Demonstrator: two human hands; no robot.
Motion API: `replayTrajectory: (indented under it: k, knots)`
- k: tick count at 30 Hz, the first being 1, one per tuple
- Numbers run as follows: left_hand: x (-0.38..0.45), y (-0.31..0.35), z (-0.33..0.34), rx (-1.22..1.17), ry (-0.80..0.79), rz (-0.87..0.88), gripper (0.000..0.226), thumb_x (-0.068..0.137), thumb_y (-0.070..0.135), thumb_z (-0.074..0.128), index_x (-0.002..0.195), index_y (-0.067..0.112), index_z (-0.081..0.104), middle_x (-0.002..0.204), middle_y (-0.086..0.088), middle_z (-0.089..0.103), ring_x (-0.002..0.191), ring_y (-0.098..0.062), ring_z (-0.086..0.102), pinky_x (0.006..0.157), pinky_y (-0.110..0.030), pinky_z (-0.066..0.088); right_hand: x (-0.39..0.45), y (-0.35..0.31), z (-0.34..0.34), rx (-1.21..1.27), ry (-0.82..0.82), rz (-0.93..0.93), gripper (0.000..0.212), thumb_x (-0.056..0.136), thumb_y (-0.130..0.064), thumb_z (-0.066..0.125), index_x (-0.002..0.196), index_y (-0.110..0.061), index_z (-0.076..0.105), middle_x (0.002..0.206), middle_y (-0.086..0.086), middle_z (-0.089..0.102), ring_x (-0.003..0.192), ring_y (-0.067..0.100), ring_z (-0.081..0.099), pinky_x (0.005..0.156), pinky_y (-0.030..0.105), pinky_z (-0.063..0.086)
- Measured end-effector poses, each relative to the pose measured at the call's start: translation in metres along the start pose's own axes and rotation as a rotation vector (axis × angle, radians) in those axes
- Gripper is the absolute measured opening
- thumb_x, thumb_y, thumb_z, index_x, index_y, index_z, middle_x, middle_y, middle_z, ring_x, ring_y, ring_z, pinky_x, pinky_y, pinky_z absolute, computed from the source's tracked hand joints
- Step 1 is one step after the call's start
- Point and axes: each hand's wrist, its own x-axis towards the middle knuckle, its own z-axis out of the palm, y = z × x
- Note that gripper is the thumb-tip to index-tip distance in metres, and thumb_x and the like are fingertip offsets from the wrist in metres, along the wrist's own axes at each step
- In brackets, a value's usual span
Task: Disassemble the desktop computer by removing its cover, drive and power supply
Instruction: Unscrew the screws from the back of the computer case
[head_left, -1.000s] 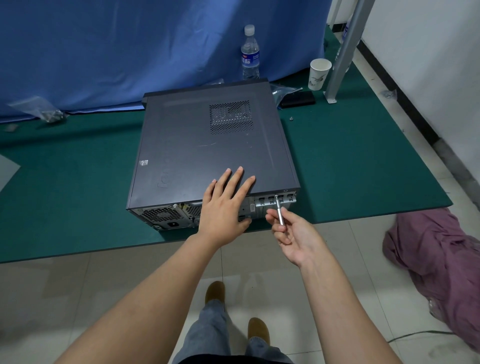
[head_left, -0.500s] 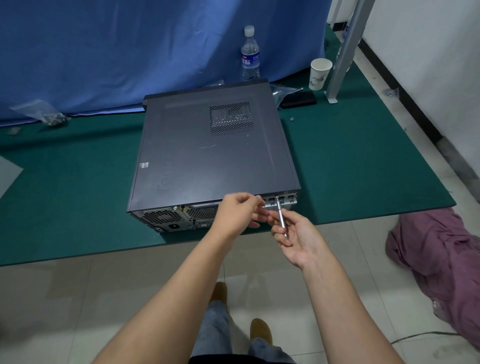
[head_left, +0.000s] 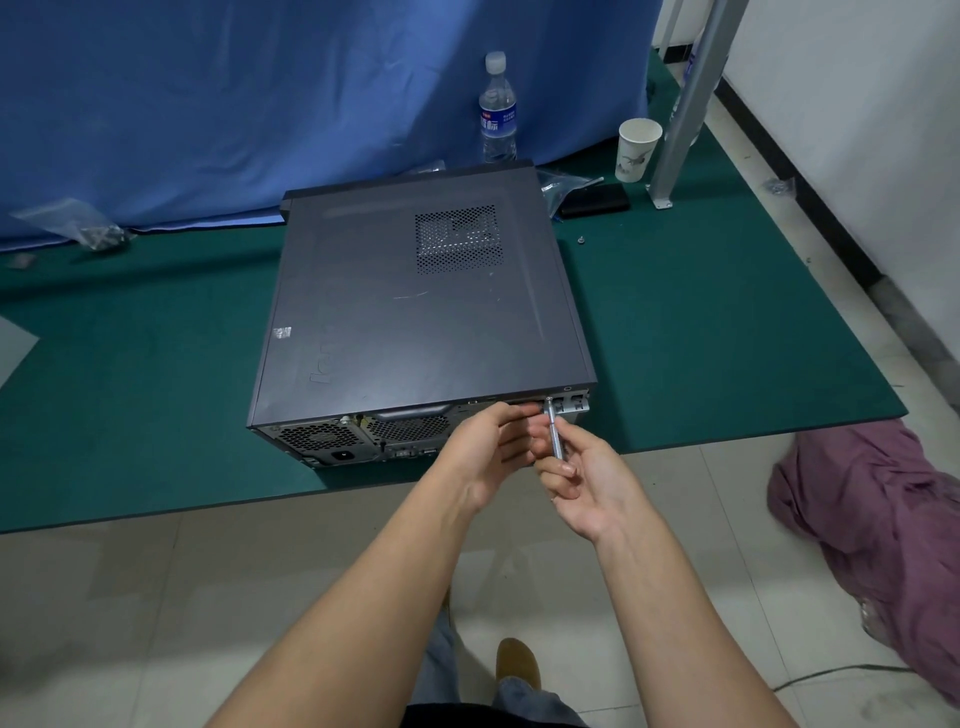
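Observation:
A dark grey desktop computer (head_left: 415, 306) lies on its side on the green mat (head_left: 130, 374), rear panel facing me at the mat's front edge. Its cover with a perforated vent is on. My right hand (head_left: 587, 475) grips a slim silver screwdriver (head_left: 553, 431) whose tip sits against a screw at the top right of the rear panel. My left hand (head_left: 485, 447) is curled beside it, fingertips pinching the screwdriver's shaft near the tip.
A water bottle (head_left: 497, 111), a paper cup (head_left: 638, 148) and a black flat object (head_left: 595, 200) stand behind the computer. A loose screw (head_left: 581, 239) lies on the mat. A metal post (head_left: 685, 104) rises at right; purple cloth (head_left: 878, 525) lies on the floor.
My left hand left the cover's top, where it lay flat, and curled down to the screwdriver's tip at the rear panel. My right hand kept the screwdriver at the screw.

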Motion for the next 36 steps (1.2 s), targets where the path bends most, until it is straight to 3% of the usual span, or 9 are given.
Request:
replayTrajectory:
  k: [2, 6, 10, 17, 20, 25, 31, 33, 36]
  knots:
    - [-0.001, 0.002, -0.002, 0.079, 0.004, 0.052, 0.025, 0.094, 0.013, 0.048, 0.11, 0.003, 0.064, 0.09, -0.007, 0.074, 0.071, -0.018, 0.064, 0.075, -0.027, 0.056, 0.001, 0.0, -0.002, 0.012, -0.001, 0.005, 0.026, 0.099, -0.017, 0.041, 0.093, 0.002, 0.058, 0.056, 0.006, 0.056, 0.031, 0.003, 0.032, 0.026, 0.013, 0.019]
    - [-0.003, 0.008, -0.01, 0.245, 0.011, 0.158, 0.027, 0.096, 0.014, 0.045, 0.113, 0.003, 0.064, 0.101, -0.008, 0.073, 0.091, -0.018, 0.071, 0.088, -0.029, 0.053, 0.004, 0.001, -0.005, -0.027, 0.064, -0.018, 0.017, 0.095, -0.015, 0.051, 0.085, -0.003, 0.059, 0.06, 0.004, 0.054, 0.032, 0.003, 0.033, 0.026, 0.013, 0.02]
    - [-0.003, 0.009, -0.012, 0.149, -0.032, 0.102, 0.028, 0.096, 0.015, 0.046, 0.113, 0.002, 0.063, 0.104, -0.011, 0.073, 0.097, -0.021, 0.07, 0.092, -0.031, 0.053, 0.006, 0.003, -0.006, -0.038, 0.093, -0.036, 0.01, 0.091, -0.012, 0.059, 0.082, -0.008, 0.057, 0.06, 0.001, 0.053, 0.03, 0.003, 0.03, 0.026, 0.014, 0.02]
    - [0.001, 0.006, -0.01, -0.04, -0.036, 0.013, 0.029, 0.098, 0.014, 0.042, 0.113, -0.002, 0.061, 0.11, -0.015, 0.07, 0.091, -0.021, 0.068, 0.086, -0.029, 0.054, -0.001, -0.003, -0.004, -0.03, 0.042, 0.008, 0.019, 0.094, -0.018, 0.053, 0.083, -0.003, 0.06, 0.062, 0.004, 0.049, 0.032, 0.004, 0.029, 0.027, 0.014, 0.02]
    - [0.003, 0.007, -0.005, -0.047, -0.038, -0.009, 0.029, 0.096, 0.01, 0.041, 0.112, -0.004, 0.06, 0.098, -0.012, 0.071, 0.077, -0.018, 0.067, 0.071, -0.025, 0.056, -0.002, -0.003, -0.001, -0.005, 0.042, 0.019, 0.026, 0.098, -0.016, 0.043, 0.087, 0.001, 0.06, 0.058, 0.005, 0.052, 0.032, 0.005, 0.031, 0.028, 0.014, 0.019]
    - [0.005, 0.007, 0.005, -0.075, -0.056, -0.056, 0.025, 0.094, 0.007, 0.04, 0.103, -0.002, 0.06, 0.088, -0.013, 0.069, 0.055, -0.013, 0.061, 0.053, -0.022, 0.052, -0.004, -0.001, 0.005, 0.108, 0.063, 0.017, 0.018, 0.095, -0.012, 0.051, 0.08, -0.008, 0.06, 0.052, 0.001, 0.05, 0.031, 0.003, 0.03, 0.026, 0.012, 0.019]
    - [0.007, 0.004, 0.006, -0.082, -0.069, -0.074, 0.027, 0.094, 0.009, 0.038, 0.092, 0.002, 0.064, 0.073, -0.008, 0.071, 0.045, -0.011, 0.049, 0.052, -0.021, 0.047, -0.004, 0.0, 0.007, 0.142, 0.023, 0.039, 0.015, 0.094, -0.013, 0.051, 0.083, -0.006, 0.058, 0.055, 0.003, 0.046, 0.029, 0.003, 0.027, 0.025, 0.013, 0.016]
    - [0.008, 0.004, 0.006, -0.093, -0.053, -0.078, 0.026, 0.094, 0.01, 0.039, 0.096, 0.0, 0.063, 0.076, -0.008, 0.07, 0.045, -0.01, 0.046, 0.052, -0.02, 0.045, -0.005, -0.001, 0.004, 0.127, 0.017, 0.039, 0.023, 0.096, -0.016, 0.047, 0.086, 0.0, 0.06, 0.061, 0.006, 0.049, 0.031, 0.004, 0.029, 0.026, 0.013, 0.017]
    - [0.009, 0.003, 0.008, -0.086, -0.037, -0.07, 0.025, 0.094, 0.01, 0.039, 0.092, 0.002, 0.063, 0.081, -0.011, 0.071, 0.051, -0.011, 0.048, 0.059, -0.022, 0.043, -0.005, -0.001, 0.004, 0.104, 0.025, 0.032, 0.021, 0.096, -0.015, 0.048, 0.083, -0.005, 0.062, 0.062, 0.005, 0.049, 0.033, 0.004, 0.031, 0.027, 0.013, 0.02]
